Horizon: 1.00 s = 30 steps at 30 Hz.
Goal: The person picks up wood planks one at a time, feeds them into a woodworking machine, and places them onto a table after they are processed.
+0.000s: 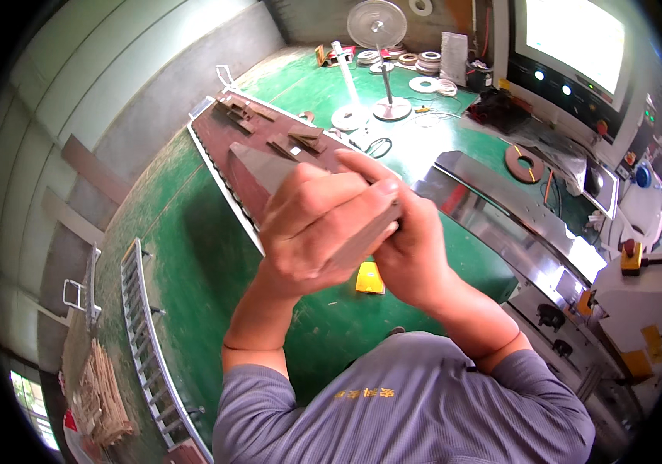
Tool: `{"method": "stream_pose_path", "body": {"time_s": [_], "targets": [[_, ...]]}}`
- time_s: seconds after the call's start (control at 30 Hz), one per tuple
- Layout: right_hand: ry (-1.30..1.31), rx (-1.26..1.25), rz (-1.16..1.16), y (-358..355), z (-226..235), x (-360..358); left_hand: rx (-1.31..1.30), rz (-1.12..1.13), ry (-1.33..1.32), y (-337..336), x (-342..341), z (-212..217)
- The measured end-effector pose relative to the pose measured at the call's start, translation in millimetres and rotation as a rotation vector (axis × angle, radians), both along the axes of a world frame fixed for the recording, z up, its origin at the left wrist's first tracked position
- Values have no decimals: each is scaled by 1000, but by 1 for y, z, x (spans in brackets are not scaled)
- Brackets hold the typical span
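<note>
Both of my hands are raised in front of my chest around a flat grey-brown board (261, 168). My left hand (311, 220) is closed over it, its fingers wrapped across the near end. My right hand (412, 243) grips the same end from the other side, fingers partly hidden behind the board. The board's far end narrows to a point in this view and reaches out over a long table with a dark red-brown top (215, 127). Several small brown strips (300, 143) lie on that table beyond my hands.
On the right runs a machine with a shiny metal bed (493, 205) and a bright screen (574, 35). A pedestal fan (377, 25) and rolls of banding stand farther back. A ladder-like metal frame (149, 340) is at left; a yellow object (370, 278) shows below my hands.
</note>
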State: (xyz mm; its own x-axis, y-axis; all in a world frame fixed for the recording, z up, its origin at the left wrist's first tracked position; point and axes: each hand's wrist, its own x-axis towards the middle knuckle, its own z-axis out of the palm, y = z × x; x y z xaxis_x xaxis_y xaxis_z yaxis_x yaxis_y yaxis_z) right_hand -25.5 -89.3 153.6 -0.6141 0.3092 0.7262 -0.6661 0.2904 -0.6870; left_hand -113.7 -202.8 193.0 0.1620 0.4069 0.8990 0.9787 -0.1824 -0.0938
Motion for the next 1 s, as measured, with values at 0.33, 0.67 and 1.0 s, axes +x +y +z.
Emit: {"method": "stream_pose_path", "body": {"time_s": [0.33,0.67,1.0], "targets": [[175,-580,-59,74,-138,84,154,-64,-712,14,-108,-105],[412,-721,-1246,30,-137,362,763,-286,-2460,-3,-300,-427],[314,-910,-1768,-111,-167,466,-24,-754,-2366,19,-89,-341]]}}
